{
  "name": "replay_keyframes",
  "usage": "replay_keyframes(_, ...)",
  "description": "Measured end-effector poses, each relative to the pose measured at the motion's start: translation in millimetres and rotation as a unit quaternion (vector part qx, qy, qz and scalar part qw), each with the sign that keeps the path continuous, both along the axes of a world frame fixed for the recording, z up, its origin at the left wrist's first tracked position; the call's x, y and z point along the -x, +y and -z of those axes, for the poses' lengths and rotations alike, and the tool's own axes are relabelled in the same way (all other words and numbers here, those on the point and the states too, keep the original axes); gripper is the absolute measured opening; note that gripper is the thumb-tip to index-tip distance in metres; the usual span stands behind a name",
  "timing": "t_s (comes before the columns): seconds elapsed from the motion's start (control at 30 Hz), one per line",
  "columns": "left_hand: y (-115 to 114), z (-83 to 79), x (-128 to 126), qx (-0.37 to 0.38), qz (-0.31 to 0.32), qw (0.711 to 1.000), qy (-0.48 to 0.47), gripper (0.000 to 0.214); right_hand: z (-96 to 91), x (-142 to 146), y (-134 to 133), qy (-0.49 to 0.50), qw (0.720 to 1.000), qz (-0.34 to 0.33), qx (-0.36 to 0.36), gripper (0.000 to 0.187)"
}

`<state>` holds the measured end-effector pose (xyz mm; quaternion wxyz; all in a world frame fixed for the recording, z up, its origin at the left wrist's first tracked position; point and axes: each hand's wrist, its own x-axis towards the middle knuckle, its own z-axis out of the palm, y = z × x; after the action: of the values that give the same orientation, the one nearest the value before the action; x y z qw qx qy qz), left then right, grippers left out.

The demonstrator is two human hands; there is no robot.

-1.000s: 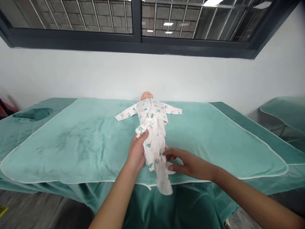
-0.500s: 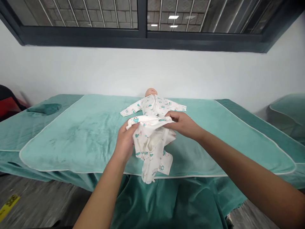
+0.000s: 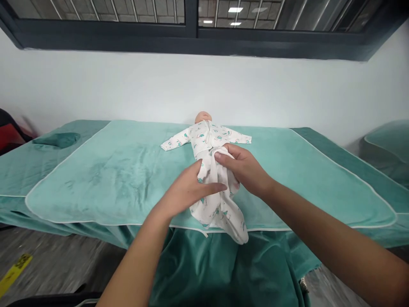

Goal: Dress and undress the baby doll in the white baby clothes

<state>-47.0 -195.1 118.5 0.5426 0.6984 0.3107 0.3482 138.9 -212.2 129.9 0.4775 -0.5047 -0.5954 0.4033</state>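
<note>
A baby doll point(image 3: 203, 117) lies on its back on the bed, wearing a white long-sleeved top point(image 3: 204, 135) with a green print. In front of its lower body, a pair of matching baby pants point(image 3: 220, 209) hangs gathered, legs towards me. My right hand point(image 3: 244, 166) pinches the waist end of the pants between thumb and fingers. At their left side is my left hand point(image 3: 191, 187), open, its thumb stretched across the cloth and apart from the fingers. The doll's legs are hidden behind the pants and hands.
A light green mat point(image 3: 105, 179) with white piping covers the bed, over a darker green sheet point(image 3: 217, 268) that hangs down in front. The bed's left end has a face hole point(image 3: 57, 140). At the right stands a green-covered pillow or cushion point(image 3: 390, 140). A window frame point(image 3: 191, 36) runs above.
My left hand has let go of the waistband and opened, moving slightly lower. My right hand keeps its pinch. The pants, formerly spread between both hands, now hang bunched, legs shifted right.
</note>
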Motion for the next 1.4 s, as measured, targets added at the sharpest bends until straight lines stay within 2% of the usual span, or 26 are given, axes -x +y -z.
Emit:
replay_keyframes(0.1, -1.1, 5.9, -8.0, -0.014, -0.040, 0.999, 0.011, 0.034, 0.7, -0.6, 1.2, -0.047, 0.999, -0.011, -0.016, 0.038)
replay_keyframes(0.17, 0.7, 11.6, -7.3, -0.003, -0.094, 0.996, -0.009, 0.026, 4.5, -8.0, 2.5, -0.071, 0.996, -0.053, -0.013, 0.037)
replay_keyframes(0.23, 2.8, 16.3, -5.0, 0.018, -0.152, 0.987, -0.050, 0.018, 10.6, -16.7, 2.4, -0.105, 0.981, -0.159, 0.040, 0.033)
replay_keyframes(0.27, 3.5, 18.2, -4.5, 0.034, -0.169, 0.982, -0.073, 0.017, 14.0, -20.4, 1.4, -0.125, 0.963, -0.223, 0.081, 0.032)
replay_keyframes(0.33, 3.5, 21.0, -5.4, 0.080, -0.165, 0.977, -0.106, 0.018, 21.1, -25.0, -2.2, -0.149, 0.925, -0.315, 0.151, 0.034)
replay_keyframes(0.37, 3.0, 22.4, -6.8, 0.104, -0.152, 0.976, -0.116, 0.018, 24.5, -26.1, -4.5, -0.146, 0.917, -0.331, 0.169, 0.034)
replay_keyframes(0.43, 1.1, 26.4, -9.9, 0.142, -0.132, 0.973, -0.122, 0.019, 31.4, -26.6, -9.0, -0.092, 0.933, -0.304, 0.171, 0.033)
replay_keyframes(0.53, -3.1, 37.3, -10.7, 0.194, -0.089, 0.972, -0.096, 0.026, 42.9, -25.1, -13.5, 0.073, 0.965, -0.191, 0.167, 0.032)
replay_keyframes(0.63, -9.9, 52.8, -6.3, 0.236, 0.012, 0.971, -0.043, 0.032, 56.6, -20.5, -16.4, 0.207, 0.961, -0.090, 0.158, 0.031)
replay_keyframes(0.73, -19.0, 65.7, -3.2, 0.255, 0.121, 0.959, -0.024, 0.036, 71.3, -13.2, -21.1, 0.248, 0.955, -0.027, 0.164, 0.031)
replay_keyframes(0.8, -25.0, 70.8, -4.8, 0.263, 0.153, 0.952, -0.026, 0.034, 81.6, -9.6, -25.8, 0.263, 0.947, 0.008, 0.186, 0.033)
replay_keyframes(0.87, -29.6, 74.9, -8.7, 0.279, 0.121, 0.951, -0.049, 0.033, 92.4, -9.8, -32.1, 0.272, 0.942, 0.021, 0.197, 0.036)
replay_keyframes(0.93, -32.4, 80.0, -12.6, 0.302, 0.055, 0.947, -0.097, 0.038, 102.9, -14.7, -40.4, 0.250, 0.948, -0.017, 0.197, 0.038)
replay_keyframes(1.0, -33.7, 86.6, -14.3, 0.318, 0.006, 0.938, -0.140, 0.038, 112.2, -23.3, -50.7, 0.188, 0.950, -0.122, 0.215, 0.038)
replay_keyframes(1.07, -34.3, 93.4, -13.7, 0.322, -0.013, 0.937, -0.137, 0.030, 119.6, -33.2, -62.2, 0.126, 0.928, -0.241, 0.256, 0.035)
replay_keyframes(1.13, -35.1, 98.3, -12.0, 0.325, -0.023, 0.940, -0.105, 0.021, 125.0, -41.5, -72.7, 0.115, 0.907, -0.292, 0.281, 0.031)
replay_keyframes(1.2, -36.1, 99.9, -11.3, 0.336, -0.042, 0.937, -0.088, 0.021, 128.1, -46.2, -80.0, 0.168, 0.916, -0.245, 0.270, 0.028)
replay_keyframes(1.27, -36.6, 97.0, -13.2, 0.353, -0.051, 0.929, -0.095, 0.026, 128.6, -46.3, -82.6, 0.263, 0.922, -0.155, 0.239, 0.032)
replay_keyframes(1.33, -34.9, 89.1, -18.7, 0.371, -0.047, 0.920, -0.116, 0.034, 126.6, -42.7, -80.1, 0.349, 0.908, -0.086, 0.213, 0.038)
replay_keyframes(1.4, -28.9, 76.9, -27.3, 0.368, -0.045, 0.920, -0.129, 0.043, 124.1, -38.1, -72.7, 0.382, 0.900, -0.052, 0.205, 0.040)
